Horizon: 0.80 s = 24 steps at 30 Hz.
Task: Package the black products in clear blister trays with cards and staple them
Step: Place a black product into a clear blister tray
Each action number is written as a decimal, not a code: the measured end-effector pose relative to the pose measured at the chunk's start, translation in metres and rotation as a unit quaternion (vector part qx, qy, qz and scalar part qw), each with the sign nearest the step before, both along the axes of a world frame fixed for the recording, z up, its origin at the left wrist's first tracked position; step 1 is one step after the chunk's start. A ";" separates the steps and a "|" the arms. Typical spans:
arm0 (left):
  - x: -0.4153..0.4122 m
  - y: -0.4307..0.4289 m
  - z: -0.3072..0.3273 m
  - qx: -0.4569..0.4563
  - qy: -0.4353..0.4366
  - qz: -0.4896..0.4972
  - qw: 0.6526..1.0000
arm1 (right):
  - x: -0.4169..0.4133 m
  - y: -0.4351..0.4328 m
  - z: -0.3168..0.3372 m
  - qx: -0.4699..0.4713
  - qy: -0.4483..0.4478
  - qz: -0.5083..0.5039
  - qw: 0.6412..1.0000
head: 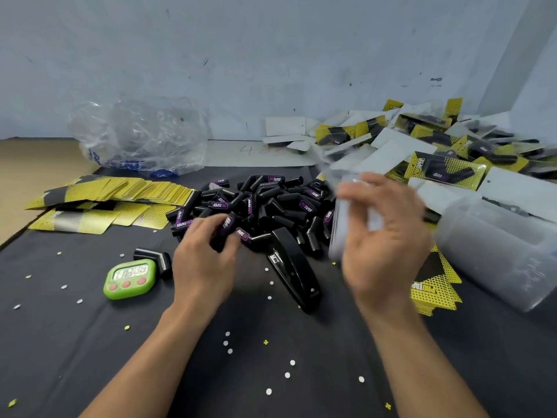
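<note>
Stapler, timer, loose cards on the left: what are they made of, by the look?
Stapler: black, glossy, likely painted metal or hard plastic; highlights run along its top.
Timer: green moulded plastic, smooth sheen, rounded corners.
Cards: thin printed cardstock, yellow and black; they lie flat and fanned, with a slight sheen.

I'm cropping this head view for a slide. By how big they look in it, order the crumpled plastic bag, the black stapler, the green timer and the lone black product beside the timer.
Largest to smallest, as they look:
1. crumpled plastic bag, though it lies farthest back
2. black stapler
3. green timer
4. lone black product, partly behind the timer
</note>
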<state>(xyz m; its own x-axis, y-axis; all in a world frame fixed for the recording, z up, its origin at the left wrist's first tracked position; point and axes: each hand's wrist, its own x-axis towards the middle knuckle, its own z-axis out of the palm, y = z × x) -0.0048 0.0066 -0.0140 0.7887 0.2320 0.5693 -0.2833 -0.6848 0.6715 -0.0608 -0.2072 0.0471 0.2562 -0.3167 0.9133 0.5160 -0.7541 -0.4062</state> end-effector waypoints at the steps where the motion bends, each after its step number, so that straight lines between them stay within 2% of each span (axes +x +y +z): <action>1: 0.001 0.004 0.005 -0.033 -0.031 0.018 0.999 | -0.007 0.017 -0.005 -0.023 0.021 0.066 0.997; 3: 0.003 0.016 0.015 -0.098 -0.095 0.051 0.989 | -0.020 0.047 -0.019 -0.105 0.081 0.177 0.975; 4: 0.005 0.022 0.019 -0.131 -0.114 0.063 0.983 | -0.023 0.058 -0.026 -0.162 0.136 0.217 0.953; 5: 0.005 0.028 0.023 -0.157 -0.118 0.063 0.978 | -0.024 0.065 -0.032 -0.224 0.217 0.250 0.917; 6: 0.006 0.032 0.025 -0.164 -0.111 0.048 0.979 | -0.023 0.069 -0.036 -0.287 0.319 0.264 0.864; 7: 0.005 0.033 0.026 -0.147 -0.094 0.018 0.984 | -0.021 0.070 -0.040 -0.333 0.401 0.261 0.813; 8: 0.003 0.032 0.025 -0.117 -0.069 -0.021 0.990 | -0.019 0.069 -0.042 -0.341 0.446 0.259 0.786; 9: 0.002 0.029 0.024 -0.091 -0.039 -0.062 0.993 | -0.018 0.067 -0.042 -0.290 0.460 0.272 0.794; 10: 0.000 0.024 0.022 -0.083 -0.002 -0.104 0.991 | -0.017 0.063 -0.040 -0.195 0.449 0.285 0.824; 12: 0.000 0.020 0.021 -0.090 0.067 -0.182 0.977 | -0.013 0.052 -0.038 -0.021 0.341 0.241 0.908; 13: 0.001 0.020 0.021 -0.089 0.090 -0.215 0.968 | -0.010 0.046 -0.038 0.030 0.306 0.210 0.928; 15: 0.002 0.024 0.023 -0.093 0.122 -0.277 0.949 | -0.006 0.040 -0.038 0.081 0.327 0.215 0.917; 18: -0.002 0.023 0.025 -0.098 0.159 -0.379 0.906 | -0.007 0.045 -0.042 0.048 0.392 0.275 0.876; 20: -0.004 0.020 0.026 -0.118 0.152 -0.412 0.890 | -0.006 0.049 -0.043 0.068 0.376 0.291 0.877; 21: -0.002 0.022 0.027 -0.169 0.144 -0.397 0.890 | -0.004 0.048 -0.043 0.102 0.361 0.290 0.880; 23: 0.005 0.034 0.026 -0.292 0.130 -0.294 0.901 | 0.000 0.043 -0.042 0.189 0.337 0.305 0.871; 24: 0.008 0.040 0.024 -0.293 0.134 -0.220 0.921 | 0.001 0.040 -0.040 0.226 0.331 0.324 0.857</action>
<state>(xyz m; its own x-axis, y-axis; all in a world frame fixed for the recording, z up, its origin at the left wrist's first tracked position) 0.0029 0.0466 0.0104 0.9738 0.0618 0.2188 -0.2165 -0.0422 0.9754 -0.0601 -0.1674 0.0075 0.9265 -0.1954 0.3215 0.3106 -0.0849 -0.9467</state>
